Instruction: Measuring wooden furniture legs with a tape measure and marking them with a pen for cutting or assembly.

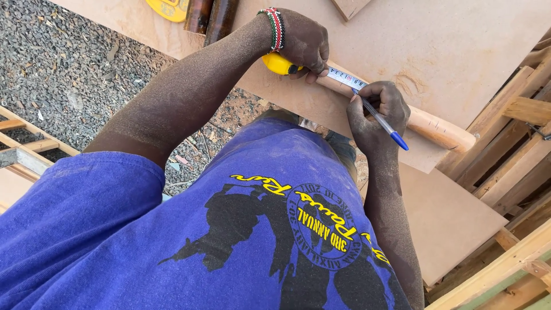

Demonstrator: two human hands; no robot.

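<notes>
**Marking a round wooden handle against a tape measure**

Leaning over the work, a person in a blue printed shirt (pixel 172 241) fills the near part of the view. The right hand (pixel 376 115) is clenched around a blue-capped pen (pixel 381 121), its tip set down against the tape blade (pixel 347 79). That blade lies along a round wooden handle (pixel 436 127), which rests on a tan board (pixel 447 46) and runs from under the left hand out to the right. Farther off, the left hand (pixel 304 43), with a beaded band (pixel 276 28) at the wrist, grips the yellow tape measure (pixel 279 64) and pins it on the handle's end.

The likeliest trouble, as I judge it, is rolling. A round handle on a smooth board has nothing to stop it, so pen pressure could turn it and drag the mark off line. The blade, stiff and laid over a curve, could also slide sideways or spring back if the left grip eases, throwing off the reading. The handle's free end sits close to the board's edge, so a shove could send it off.

No container shows. Beyond the left hand lie two dark brown cylinders (pixel 209 14) and another yellow object (pixel 166 7), cut off by the frame. Grey gravel (pixel 57 63) lies left of the board, timber frames (pixel 516 143) right.
</notes>
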